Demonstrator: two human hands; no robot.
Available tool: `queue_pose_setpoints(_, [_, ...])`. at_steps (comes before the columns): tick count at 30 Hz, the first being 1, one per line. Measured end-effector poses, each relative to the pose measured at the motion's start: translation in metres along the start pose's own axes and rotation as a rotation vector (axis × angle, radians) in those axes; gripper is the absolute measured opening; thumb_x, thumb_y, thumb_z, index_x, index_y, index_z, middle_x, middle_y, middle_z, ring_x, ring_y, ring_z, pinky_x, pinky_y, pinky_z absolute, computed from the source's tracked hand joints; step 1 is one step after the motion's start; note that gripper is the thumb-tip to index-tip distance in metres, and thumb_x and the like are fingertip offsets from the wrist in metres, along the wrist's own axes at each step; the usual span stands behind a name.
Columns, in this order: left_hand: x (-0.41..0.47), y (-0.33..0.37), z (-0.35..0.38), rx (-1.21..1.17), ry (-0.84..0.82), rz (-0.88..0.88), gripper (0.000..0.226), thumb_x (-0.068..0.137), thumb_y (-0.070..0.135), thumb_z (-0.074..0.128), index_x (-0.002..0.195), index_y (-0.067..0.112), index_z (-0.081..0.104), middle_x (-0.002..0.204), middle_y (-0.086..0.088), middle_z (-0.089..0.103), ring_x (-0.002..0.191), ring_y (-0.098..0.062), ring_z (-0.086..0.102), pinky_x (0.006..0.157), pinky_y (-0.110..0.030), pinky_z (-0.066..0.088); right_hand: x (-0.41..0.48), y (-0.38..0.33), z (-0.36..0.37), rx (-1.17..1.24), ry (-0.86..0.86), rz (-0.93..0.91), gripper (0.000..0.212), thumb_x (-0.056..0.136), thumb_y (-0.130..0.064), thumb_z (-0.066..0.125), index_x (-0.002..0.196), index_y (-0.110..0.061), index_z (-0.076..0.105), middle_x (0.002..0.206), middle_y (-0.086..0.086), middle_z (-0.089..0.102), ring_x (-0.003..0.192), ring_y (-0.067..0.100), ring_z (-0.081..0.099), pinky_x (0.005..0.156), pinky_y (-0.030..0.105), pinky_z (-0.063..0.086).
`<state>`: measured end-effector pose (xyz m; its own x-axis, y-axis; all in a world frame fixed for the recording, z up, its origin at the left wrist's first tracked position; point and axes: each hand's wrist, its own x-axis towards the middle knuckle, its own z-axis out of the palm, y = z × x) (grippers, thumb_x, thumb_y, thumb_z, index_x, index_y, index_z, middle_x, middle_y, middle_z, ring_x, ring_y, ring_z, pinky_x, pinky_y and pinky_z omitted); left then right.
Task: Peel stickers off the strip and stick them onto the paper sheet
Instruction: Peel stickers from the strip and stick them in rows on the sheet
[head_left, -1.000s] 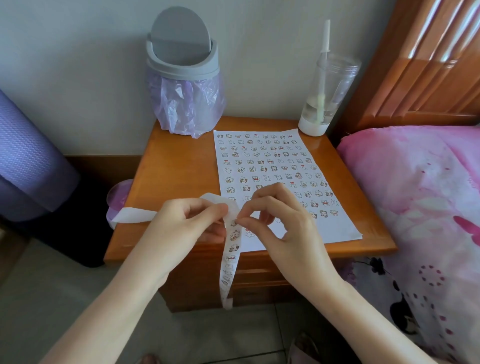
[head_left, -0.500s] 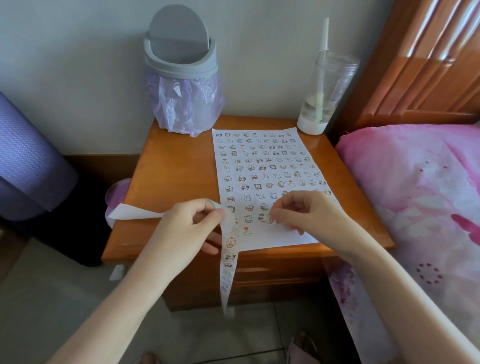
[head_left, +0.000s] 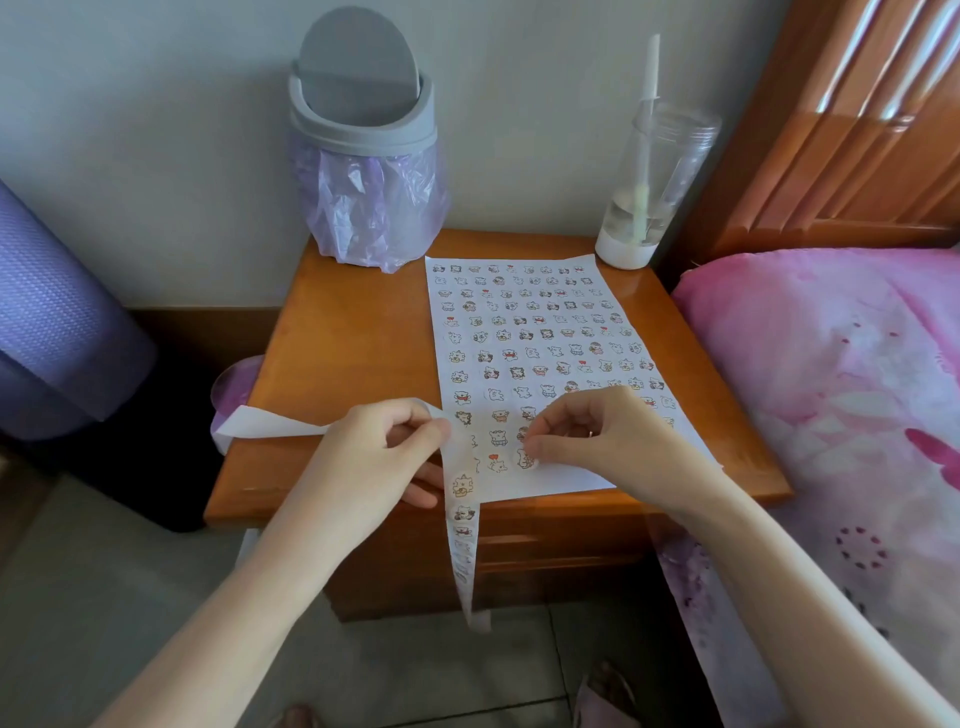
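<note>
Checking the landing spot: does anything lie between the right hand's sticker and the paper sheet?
Nothing visible. The right hand holds the sticker on the paper sheet; the strip hangs beside it, in the left hand.

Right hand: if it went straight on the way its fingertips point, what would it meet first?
Probably the sticker strip hanging from the left hand, though depth is unclear.

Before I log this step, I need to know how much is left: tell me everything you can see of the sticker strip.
The sticker strip is a narrow white paper band, bent where the left hand pinches it. One blank stretch runs left past the nightstand edge; the other hangs down before the drawers, carrying a single row of small cartoon stickers, its top overlapping the paper sheet corner.
</note>
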<state>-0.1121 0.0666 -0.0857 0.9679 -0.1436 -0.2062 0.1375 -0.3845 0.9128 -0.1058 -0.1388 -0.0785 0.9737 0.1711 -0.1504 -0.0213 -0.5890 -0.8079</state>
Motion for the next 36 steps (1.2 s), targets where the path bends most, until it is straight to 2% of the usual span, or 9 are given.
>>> queue_pose_setpoints(4, [0.001,0.000,0.000,-0.008,-0.001,-0.001,0.016,0.093,0.021,0.054,0.083,0.018,0.066,0.078,0.012,0.073,0.066,-0.008,0.072,0.063,-0.032,0.061,0.000,0.001,0.003,-0.008,0.020,-0.022,0.002,0.081,-0.018,0.071,0.082,-0.017,0.072,0.077,-0.003,0.071,0.060,-0.003,0.057,0.058,0.009,0.045])
queue_pose_setpoints(6, [0.001,-0.001,0.000,-0.001,-0.007,0.002,0.016,0.093,0.022,0.054,0.084,0.019,0.066,0.080,0.012,0.073,0.066,-0.008,0.071,0.063,-0.033,0.061,0.000,0.003,0.004,-0.017,0.030,-0.030,0.002,0.081,-0.017,0.070,0.082,-0.017,0.072,0.075,-0.004,0.070,0.058,-0.005,0.054,0.057,0.006,0.043])
queue_pose_setpoints(17, [0.001,-0.002,0.000,0.038,-0.012,0.006,0.014,0.092,0.026,0.054,0.085,0.021,0.064,0.083,0.015,0.071,0.067,-0.009,0.072,0.067,-0.037,0.061,0.000,0.004,0.005,-0.028,0.051,-0.037,0.002,0.081,-0.018,0.071,0.083,-0.018,0.072,0.073,-0.007,0.068,0.055,-0.007,0.052,0.054,0.005,0.040])
queue_pose_setpoints(27, [0.001,-0.002,0.001,0.026,-0.010,0.019,0.014,0.093,0.024,0.054,0.084,0.021,0.064,0.081,0.017,0.069,0.065,-0.005,0.071,0.061,-0.028,0.060,0.000,0.004,0.009,-0.066,0.085,-0.047,0.003,0.081,-0.019,0.070,0.083,-0.019,0.072,0.078,-0.003,0.070,0.056,-0.004,0.051,0.055,0.007,0.043])
queue_pose_setpoints(32, [0.001,-0.002,0.001,0.038,-0.013,0.028,0.014,0.093,0.024,0.053,0.085,0.021,0.064,0.083,0.017,0.070,0.067,-0.005,0.071,0.064,-0.032,0.061,0.000,0.005,0.012,-0.087,0.103,-0.056,0.004,0.081,-0.018,0.070,0.084,-0.016,0.071,0.070,-0.010,0.062,0.054,-0.007,0.049,0.051,0.006,0.039])
queue_pose_setpoints(36, [0.002,-0.002,0.001,0.052,-0.015,0.029,0.013,0.093,0.025,0.053,0.086,0.020,0.064,0.084,0.017,0.069,0.068,-0.006,0.071,0.065,-0.033,0.061,0.000,0.008,0.015,-0.093,0.126,-0.069,0.002,0.080,-0.018,0.071,0.081,-0.017,0.070,0.062,-0.012,0.053,0.050,-0.003,0.044,0.049,0.008,0.036])
